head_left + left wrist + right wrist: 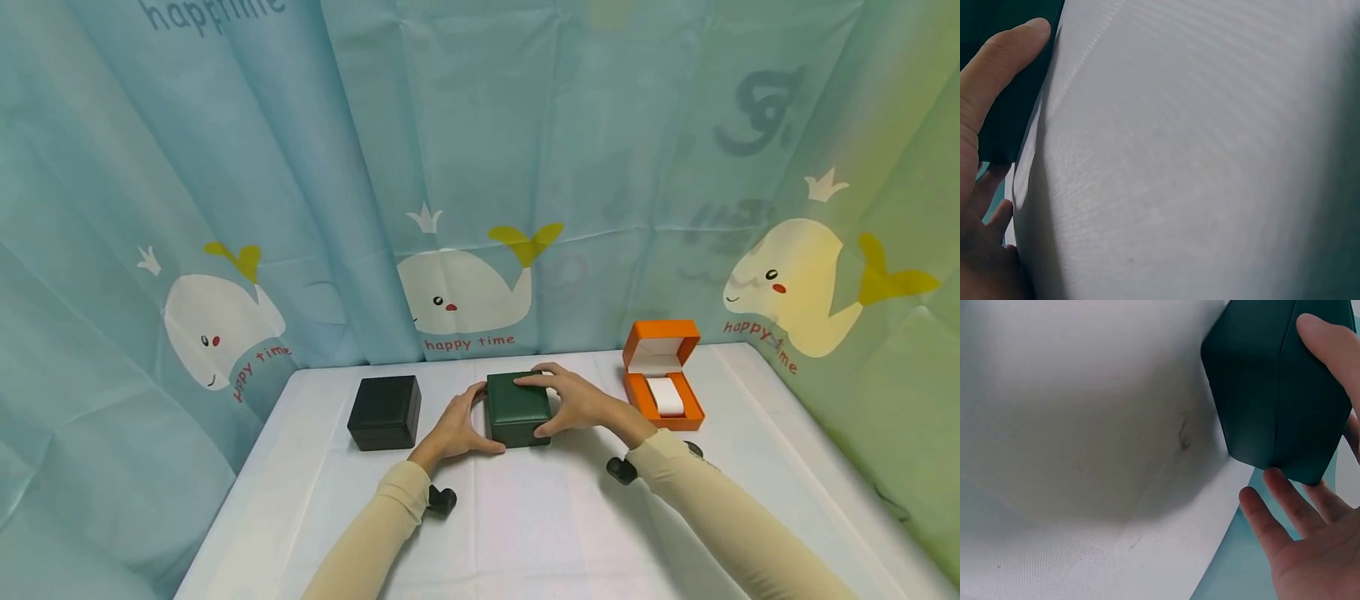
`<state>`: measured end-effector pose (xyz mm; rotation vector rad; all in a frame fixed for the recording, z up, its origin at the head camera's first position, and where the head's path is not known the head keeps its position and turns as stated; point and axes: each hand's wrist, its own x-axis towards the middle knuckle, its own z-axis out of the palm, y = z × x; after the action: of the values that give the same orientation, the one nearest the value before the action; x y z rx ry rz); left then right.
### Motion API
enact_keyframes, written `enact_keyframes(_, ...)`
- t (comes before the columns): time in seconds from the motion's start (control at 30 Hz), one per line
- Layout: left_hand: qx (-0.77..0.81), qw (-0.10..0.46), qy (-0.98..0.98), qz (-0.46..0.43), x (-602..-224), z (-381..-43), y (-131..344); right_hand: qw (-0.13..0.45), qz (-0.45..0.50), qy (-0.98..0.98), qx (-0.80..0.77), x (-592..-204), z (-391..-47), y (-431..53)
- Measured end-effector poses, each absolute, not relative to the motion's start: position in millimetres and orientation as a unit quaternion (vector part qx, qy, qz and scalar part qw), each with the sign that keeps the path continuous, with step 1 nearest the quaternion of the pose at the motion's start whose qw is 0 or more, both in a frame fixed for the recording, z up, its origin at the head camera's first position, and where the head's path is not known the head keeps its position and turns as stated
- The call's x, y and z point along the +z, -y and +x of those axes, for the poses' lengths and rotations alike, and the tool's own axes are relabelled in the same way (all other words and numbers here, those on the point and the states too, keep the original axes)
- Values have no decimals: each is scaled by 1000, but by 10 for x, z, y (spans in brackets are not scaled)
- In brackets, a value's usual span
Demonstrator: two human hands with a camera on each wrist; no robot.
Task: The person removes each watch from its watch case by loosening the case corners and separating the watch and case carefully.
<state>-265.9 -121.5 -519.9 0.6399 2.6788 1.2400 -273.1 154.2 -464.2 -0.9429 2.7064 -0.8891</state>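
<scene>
A closed dark green box [517, 404] stands on the white table between the two hands. The left hand [454, 429] holds its left side; in the left wrist view the thumb [1004, 56] lies on one face and other fingers reach behind it. From the right, the right hand [576, 402] grips the same box. Its thumb is at the front and its fingers reach over the top to the back edge. In the right wrist view a seam runs round the box [1254, 387], and some fingertips touch its far edge.
To the left sits a closed black box [384, 412]. An orange box [637, 392] stands at the right with its lid up and a white cushion [666, 397] inside. Behind the table [525, 533] hangs a blue curtain [480, 167] printed with whales.
</scene>
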Motion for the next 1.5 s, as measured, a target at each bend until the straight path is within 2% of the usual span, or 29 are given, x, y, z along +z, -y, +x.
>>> enact_keyframes(0.27, 407, 64, -886, 214, -5234, -2671, 1202, 79, -321, -898, -289, -4627, -2789, -1566)
enact_keyframes(0.73, 399, 65, -893, 198, -5198, -2695, 1209, 138, -342, -878, -305, -4470, -3019, -1559)
enact_keyframes(1.03, 395, 58, -893, 208, -5229, -2692, 1207, 180, -272, -874, -361, -4443, -3069, -1621)
enact_keyframes(1.3, 394, 51, -891, 218, -5258, -2687, 1211, 190, -270, -847, -417, -4512, -3120, -1667)
enact_keyframes(1.5, 397, 45, -889, 225, -5247, -2700, 1218, 201, -233, -844, -440, -4530, -3137, -1678)
